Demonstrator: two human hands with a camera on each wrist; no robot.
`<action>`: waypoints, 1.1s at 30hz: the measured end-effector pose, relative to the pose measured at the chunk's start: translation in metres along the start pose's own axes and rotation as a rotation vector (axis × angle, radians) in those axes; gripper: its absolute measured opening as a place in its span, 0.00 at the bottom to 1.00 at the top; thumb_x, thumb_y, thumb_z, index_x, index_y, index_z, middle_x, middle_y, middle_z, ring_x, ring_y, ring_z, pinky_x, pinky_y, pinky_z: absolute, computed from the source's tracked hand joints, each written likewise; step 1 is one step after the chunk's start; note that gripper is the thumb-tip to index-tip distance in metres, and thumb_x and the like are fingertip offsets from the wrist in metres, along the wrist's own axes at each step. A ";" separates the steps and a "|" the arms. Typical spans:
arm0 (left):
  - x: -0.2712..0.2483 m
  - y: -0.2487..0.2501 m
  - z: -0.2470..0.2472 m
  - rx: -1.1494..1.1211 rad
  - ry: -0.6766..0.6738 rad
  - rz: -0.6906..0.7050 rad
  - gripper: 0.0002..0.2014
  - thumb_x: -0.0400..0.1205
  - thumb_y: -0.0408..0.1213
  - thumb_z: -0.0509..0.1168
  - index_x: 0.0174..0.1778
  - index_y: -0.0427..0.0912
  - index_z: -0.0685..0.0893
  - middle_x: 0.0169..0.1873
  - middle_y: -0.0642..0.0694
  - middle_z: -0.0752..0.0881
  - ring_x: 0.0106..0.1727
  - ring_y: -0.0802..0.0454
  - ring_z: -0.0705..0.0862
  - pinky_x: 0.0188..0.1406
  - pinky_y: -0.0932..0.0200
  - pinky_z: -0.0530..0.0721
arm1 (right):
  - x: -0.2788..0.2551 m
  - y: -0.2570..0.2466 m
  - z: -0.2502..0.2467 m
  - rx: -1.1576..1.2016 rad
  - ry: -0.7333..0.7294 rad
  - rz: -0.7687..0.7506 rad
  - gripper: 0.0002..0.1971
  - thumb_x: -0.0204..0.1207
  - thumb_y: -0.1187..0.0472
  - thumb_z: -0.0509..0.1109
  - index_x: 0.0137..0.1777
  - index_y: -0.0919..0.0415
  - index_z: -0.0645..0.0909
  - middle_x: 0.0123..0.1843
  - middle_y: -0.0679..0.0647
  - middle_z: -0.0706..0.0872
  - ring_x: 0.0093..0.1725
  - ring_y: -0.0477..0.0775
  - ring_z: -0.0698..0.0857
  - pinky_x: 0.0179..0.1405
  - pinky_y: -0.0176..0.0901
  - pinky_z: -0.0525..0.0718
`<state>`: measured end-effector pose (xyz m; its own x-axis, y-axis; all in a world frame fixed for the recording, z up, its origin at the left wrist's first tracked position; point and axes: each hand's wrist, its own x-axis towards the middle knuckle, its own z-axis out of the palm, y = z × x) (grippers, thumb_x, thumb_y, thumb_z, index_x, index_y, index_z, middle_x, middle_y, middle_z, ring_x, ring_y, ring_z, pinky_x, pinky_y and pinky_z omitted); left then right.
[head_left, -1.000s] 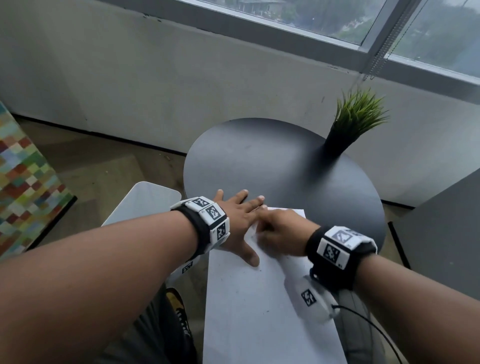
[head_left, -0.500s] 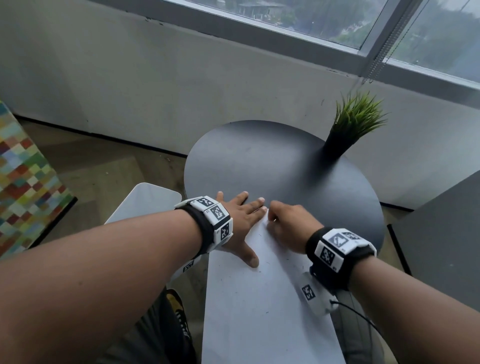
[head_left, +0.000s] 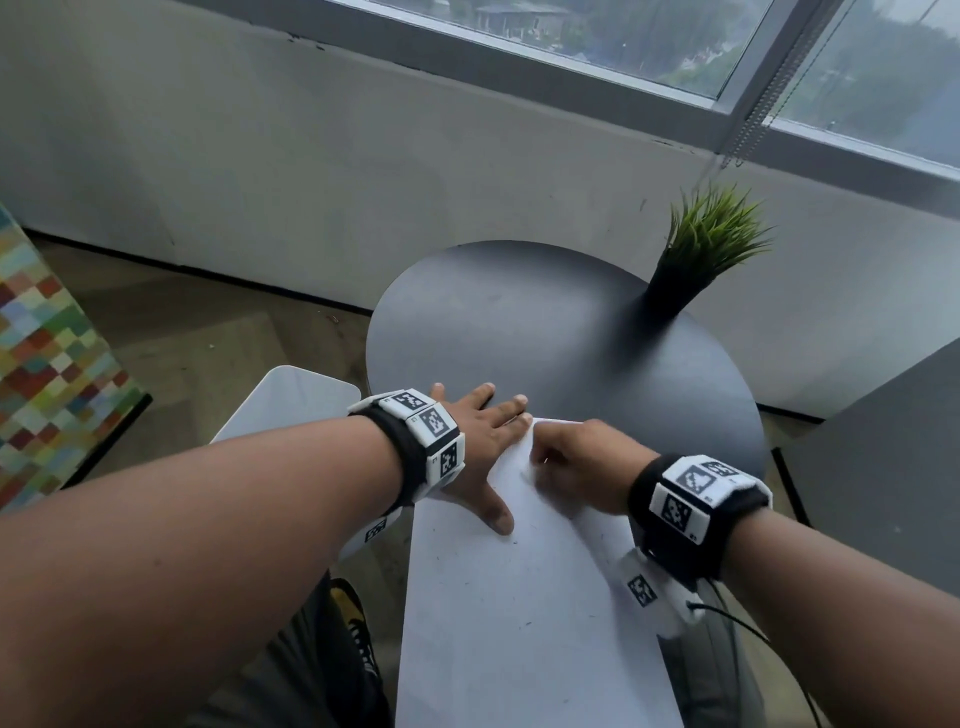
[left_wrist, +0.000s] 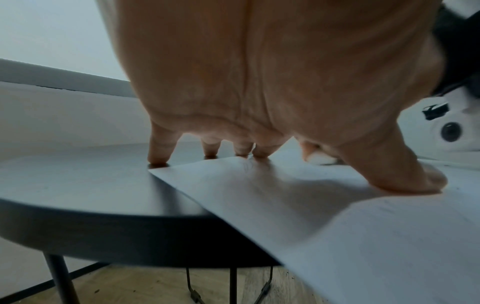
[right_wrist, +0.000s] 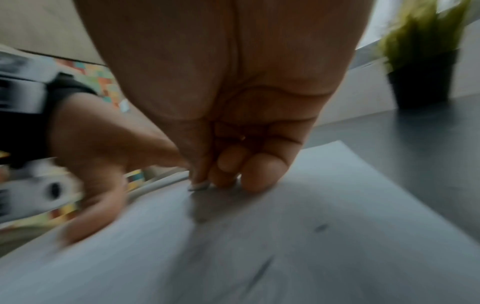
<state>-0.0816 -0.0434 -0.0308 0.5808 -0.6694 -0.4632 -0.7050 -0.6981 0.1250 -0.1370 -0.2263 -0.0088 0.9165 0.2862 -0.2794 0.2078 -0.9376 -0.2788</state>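
A white sheet of paper (head_left: 519, 597) lies with its far end on a round black table (head_left: 519, 338) and its near end hanging over the table's edge. My left hand (head_left: 483, 431) lies flat with spread fingers: the thumb (left_wrist: 405, 176) and two fingertips press the paper (left_wrist: 363, 226), the outer fingers touch the table (left_wrist: 91, 195). My right hand (head_left: 576, 457) sits just right of it with curled fingers. Its thumbnail and fingertips (right_wrist: 249, 174) press down on the paper (right_wrist: 285, 236) near the far edge; it holds nothing.
A small green plant in a black pot (head_left: 696, 254) stands at the table's far right. A white seat (head_left: 291, 405) is on the left below the table, a colourful checked cushion (head_left: 47, 374) farther left, and a grey block (head_left: 883, 457) to the right. Wall and window lie beyond.
My right hand has slid a little forward along the paper toward its far edge. The left hand has stayed flat in the same place.
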 end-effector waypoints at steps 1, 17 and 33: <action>0.001 0.000 0.000 0.004 -0.001 0.000 0.65 0.67 0.80 0.67 0.90 0.55 0.38 0.88 0.58 0.34 0.89 0.44 0.36 0.81 0.21 0.48 | 0.004 0.008 -0.003 0.008 0.071 0.081 0.04 0.76 0.56 0.66 0.48 0.52 0.78 0.37 0.46 0.81 0.40 0.55 0.80 0.40 0.42 0.77; 0.003 -0.001 -0.004 0.014 -0.029 -0.007 0.66 0.65 0.77 0.71 0.89 0.57 0.39 0.88 0.58 0.35 0.89 0.43 0.36 0.80 0.19 0.53 | -0.006 -0.019 0.013 0.009 -0.023 -0.091 0.08 0.72 0.51 0.60 0.47 0.49 0.78 0.44 0.51 0.85 0.45 0.58 0.82 0.42 0.46 0.80; 0.005 0.000 -0.002 0.026 -0.030 -0.018 0.66 0.65 0.76 0.72 0.90 0.55 0.39 0.89 0.58 0.35 0.89 0.43 0.37 0.80 0.19 0.54 | 0.000 0.000 0.003 -0.025 0.127 0.064 0.03 0.77 0.55 0.64 0.47 0.53 0.75 0.40 0.48 0.80 0.39 0.58 0.77 0.37 0.45 0.75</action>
<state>-0.0778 -0.0473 -0.0319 0.5812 -0.6489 -0.4911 -0.7055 -0.7026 0.0934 -0.1377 -0.2256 -0.0118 0.9637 0.2002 -0.1767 0.1550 -0.9582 -0.2404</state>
